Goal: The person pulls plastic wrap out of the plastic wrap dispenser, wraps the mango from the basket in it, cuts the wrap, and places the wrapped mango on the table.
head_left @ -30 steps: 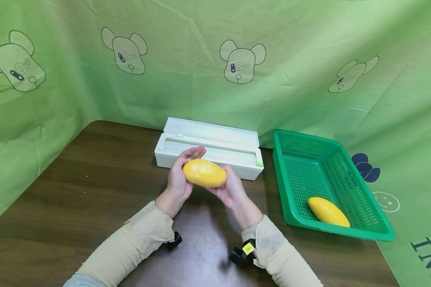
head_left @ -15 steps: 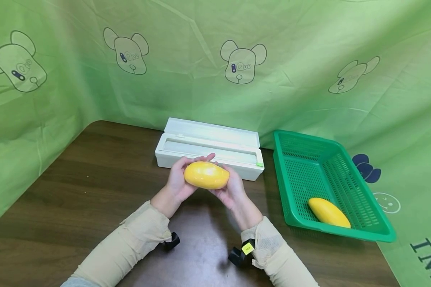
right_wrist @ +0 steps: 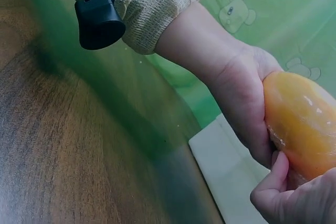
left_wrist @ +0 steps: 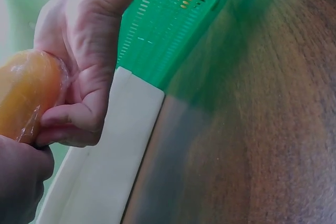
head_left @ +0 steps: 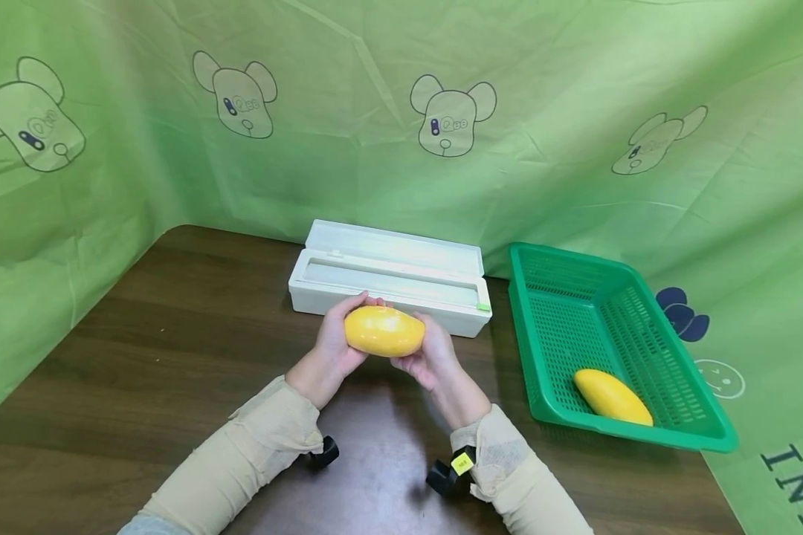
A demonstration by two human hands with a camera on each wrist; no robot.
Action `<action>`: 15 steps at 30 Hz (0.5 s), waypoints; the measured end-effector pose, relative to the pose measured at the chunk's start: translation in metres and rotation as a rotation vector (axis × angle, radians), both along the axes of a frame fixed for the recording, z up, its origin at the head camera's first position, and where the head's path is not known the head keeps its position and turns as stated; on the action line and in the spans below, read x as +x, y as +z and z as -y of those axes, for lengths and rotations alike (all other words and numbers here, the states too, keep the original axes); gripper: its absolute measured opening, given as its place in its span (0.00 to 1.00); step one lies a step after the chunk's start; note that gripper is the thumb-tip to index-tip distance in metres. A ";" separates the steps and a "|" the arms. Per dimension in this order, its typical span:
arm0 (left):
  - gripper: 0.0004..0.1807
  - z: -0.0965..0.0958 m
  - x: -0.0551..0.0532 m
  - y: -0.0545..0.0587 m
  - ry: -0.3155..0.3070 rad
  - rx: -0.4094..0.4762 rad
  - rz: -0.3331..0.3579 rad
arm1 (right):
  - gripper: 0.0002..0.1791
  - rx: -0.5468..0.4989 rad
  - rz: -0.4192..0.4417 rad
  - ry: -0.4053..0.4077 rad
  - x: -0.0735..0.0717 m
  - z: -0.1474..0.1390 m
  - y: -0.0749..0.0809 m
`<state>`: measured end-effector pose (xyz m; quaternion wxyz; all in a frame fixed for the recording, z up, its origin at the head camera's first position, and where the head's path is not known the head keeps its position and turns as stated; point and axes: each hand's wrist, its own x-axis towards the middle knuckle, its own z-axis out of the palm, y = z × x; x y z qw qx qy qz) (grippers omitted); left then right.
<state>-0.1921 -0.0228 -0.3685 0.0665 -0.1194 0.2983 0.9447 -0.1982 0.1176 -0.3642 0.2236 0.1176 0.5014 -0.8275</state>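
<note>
A yellow mango (head_left: 384, 331) wrapped in clear film is held up over the table between both hands. My left hand (head_left: 331, 343) grips its left end. The right hand (head_left: 435, 352) holds the other end, its fingers curled in underneath. Crinkled film gathers at the end of the mango by the right hand (left_wrist: 86, 77) in the left wrist view. From the right wrist, the left hand (right_wrist: 239, 93) lies along the far end, and film bunches near the fingertips below. Just behind the hands stands a white cling film dispenser (head_left: 391, 286) with its lid raised.
A green plastic basket (head_left: 535, 401) stands on the right, with a second yellow mango (head_left: 613, 397) in its near corner. The dark wooden table (head_left: 174, 357) runs back to a green curtain (head_left: 348, 148) printed with mouse heads. Black cameras sit on both wrists.
The mango has come slightly down and toward me with both hands. The left fingers have shifted round its far side. Dispenser and basket stay put.
</note>
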 end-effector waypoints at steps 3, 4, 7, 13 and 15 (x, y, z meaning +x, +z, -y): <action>0.19 0.000 0.000 0.001 0.014 -0.003 0.031 | 0.16 0.002 -0.003 0.008 0.000 -0.001 -0.001; 0.20 0.001 0.000 0.001 0.013 0.000 0.035 | 0.17 -0.003 -0.001 0.017 0.000 -0.001 -0.001; 0.19 0.003 0.000 0.002 0.005 0.016 0.038 | 0.27 -0.061 0.001 0.085 0.000 -0.004 0.000; 0.17 0.007 -0.001 0.004 -0.013 0.006 0.028 | 0.34 -0.180 0.008 0.219 -0.004 -0.010 0.002; 0.17 0.007 -0.001 0.003 -0.022 -0.006 0.020 | 0.33 -0.190 0.018 0.236 -0.004 -0.012 0.001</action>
